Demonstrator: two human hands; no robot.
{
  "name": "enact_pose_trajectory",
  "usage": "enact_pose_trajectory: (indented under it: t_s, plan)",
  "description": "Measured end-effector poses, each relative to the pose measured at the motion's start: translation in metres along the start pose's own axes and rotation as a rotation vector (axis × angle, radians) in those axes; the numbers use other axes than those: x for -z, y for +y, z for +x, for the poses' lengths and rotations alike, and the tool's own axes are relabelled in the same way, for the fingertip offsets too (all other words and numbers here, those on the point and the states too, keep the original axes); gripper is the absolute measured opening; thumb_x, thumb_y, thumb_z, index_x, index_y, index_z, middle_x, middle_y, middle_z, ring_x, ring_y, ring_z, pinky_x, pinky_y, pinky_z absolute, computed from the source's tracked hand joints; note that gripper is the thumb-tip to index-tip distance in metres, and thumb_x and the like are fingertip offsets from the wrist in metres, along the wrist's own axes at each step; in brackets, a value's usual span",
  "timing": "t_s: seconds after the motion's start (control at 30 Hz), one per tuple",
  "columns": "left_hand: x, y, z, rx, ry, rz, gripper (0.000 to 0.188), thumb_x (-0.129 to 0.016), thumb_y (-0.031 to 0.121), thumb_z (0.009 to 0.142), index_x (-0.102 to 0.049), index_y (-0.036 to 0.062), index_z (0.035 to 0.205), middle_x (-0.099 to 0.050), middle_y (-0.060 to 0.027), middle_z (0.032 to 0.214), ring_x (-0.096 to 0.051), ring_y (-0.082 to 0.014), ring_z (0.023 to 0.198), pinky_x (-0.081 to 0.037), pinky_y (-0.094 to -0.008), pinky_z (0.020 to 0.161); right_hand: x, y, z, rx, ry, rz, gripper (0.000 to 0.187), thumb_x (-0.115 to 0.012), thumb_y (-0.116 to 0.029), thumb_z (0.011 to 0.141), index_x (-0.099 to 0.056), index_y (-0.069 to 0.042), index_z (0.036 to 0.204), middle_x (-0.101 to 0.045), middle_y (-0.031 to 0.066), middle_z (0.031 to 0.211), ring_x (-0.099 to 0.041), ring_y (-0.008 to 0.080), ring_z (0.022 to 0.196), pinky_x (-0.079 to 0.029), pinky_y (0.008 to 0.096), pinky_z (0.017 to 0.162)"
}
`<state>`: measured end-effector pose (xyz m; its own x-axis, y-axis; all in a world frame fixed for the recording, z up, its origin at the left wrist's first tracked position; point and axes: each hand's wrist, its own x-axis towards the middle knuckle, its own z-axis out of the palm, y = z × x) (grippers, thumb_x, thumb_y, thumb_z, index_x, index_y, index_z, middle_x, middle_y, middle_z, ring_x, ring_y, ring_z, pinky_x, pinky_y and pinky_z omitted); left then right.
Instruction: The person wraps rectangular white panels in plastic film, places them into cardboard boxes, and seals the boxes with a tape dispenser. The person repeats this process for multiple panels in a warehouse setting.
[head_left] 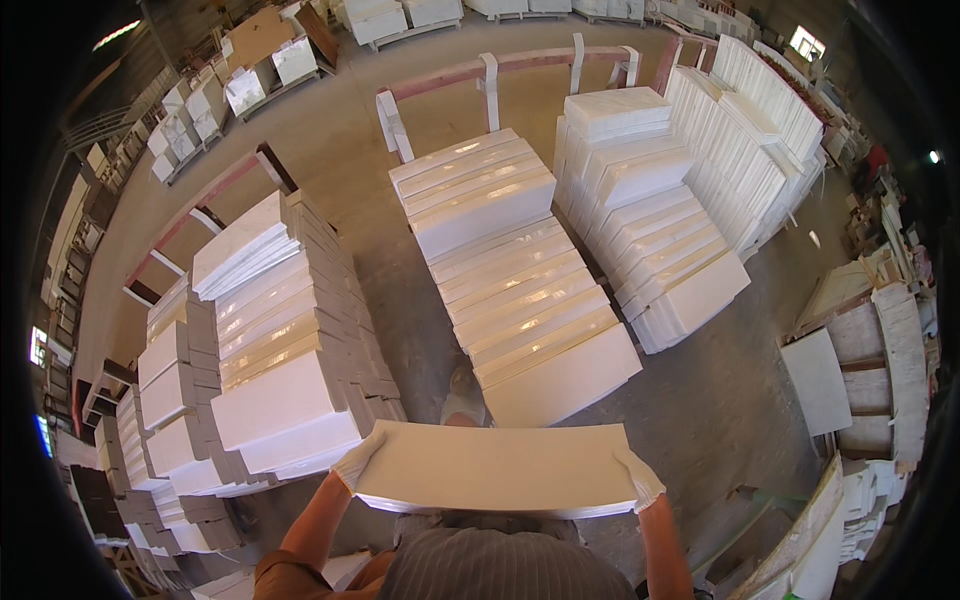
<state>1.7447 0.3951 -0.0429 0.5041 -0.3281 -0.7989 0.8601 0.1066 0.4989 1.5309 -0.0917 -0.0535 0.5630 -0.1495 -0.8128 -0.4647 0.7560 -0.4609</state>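
Across the front of my body I hold a thin stack of long white stone slabs (500,465) level, with a few layered edges showing along its near side. At its left end grips my left hand (357,460), in a pale work glove. My right hand (640,480), gloved likewise, closes on the right end. The fingers under the slabs are hidden. Just beyond the held slabs stands a long stepped row of white slabs (550,375), its nearest face close to their far edge. Left of it is another row of stacked slabs (285,415).
More white slabs (690,290) stand in rows at the right and on the far left. Red rails with pale posts (490,90) run behind the rows. Grey floor (690,400) shows between them. Leaning boards and a rack (865,380) line the right side. Pallets (415,35) with blocks stand far back.
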Motion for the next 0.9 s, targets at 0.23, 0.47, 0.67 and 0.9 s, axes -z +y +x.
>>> enact_pose_trajectory:
  t_s: [0.23,0.47,0.67,0.9]
  plan:
    - [-0.018,0.123,0.134,0.054,0.031,0.057,0.059,-0.059,0.053,0.095,-0.061,0.0030,0.125,-0.067,-0.0108,0.116,-0.068,-0.0198,0.097,-0.058,-0.0349,0.083,-0.076,-0.088,0.106,-0.044,0.101,0.014,0.046,-0.069,-0.032,0.093,-0.060,-0.001,0.125,-0.067,0.0095,0.112,-0.066,0.0194,0.097,-0.055,0.0332,0.082]
    - [-0.011,0.231,0.258,0.238,0.112,0.059,0.073,-0.039,0.064,0.097,-0.057,0.0019,0.130,-0.064,-0.0134,0.125,-0.066,-0.0222,0.107,-0.055,-0.0344,0.090,-0.158,-0.196,0.235,-0.151,0.107,-0.005,0.043,-0.061,-0.026,0.097,-0.055,-0.001,0.132,-0.065,0.0121,0.121,-0.066,0.0220,0.105,-0.055,0.0356,0.090]
    - [-0.050,0.288,0.351,0.282,0.102,-0.155,0.069,-0.031,0.058,0.102,-0.054,0.0016,0.133,-0.064,-0.0147,0.126,-0.065,-0.0261,0.109,-0.055,-0.0372,0.092,-0.196,-0.290,0.371,-0.131,0.016,-0.059,0.043,-0.062,-0.028,0.097,-0.057,-0.002,0.131,-0.067,0.0117,0.119,-0.068,0.0212,0.102,-0.056,0.0345,0.088]
    - [-0.049,0.295,0.447,0.244,0.120,-0.207,0.065,-0.031,0.053,0.102,-0.049,0.0019,0.138,-0.059,-0.0144,0.133,-0.060,-0.0279,0.116,-0.049,-0.0357,0.099,-0.268,-0.401,0.486,-0.290,0.023,-0.311,0.044,-0.061,-0.034,0.097,-0.060,-0.003,0.129,-0.068,0.0098,0.119,-0.067,0.0191,0.104,-0.054,0.0320,0.090]
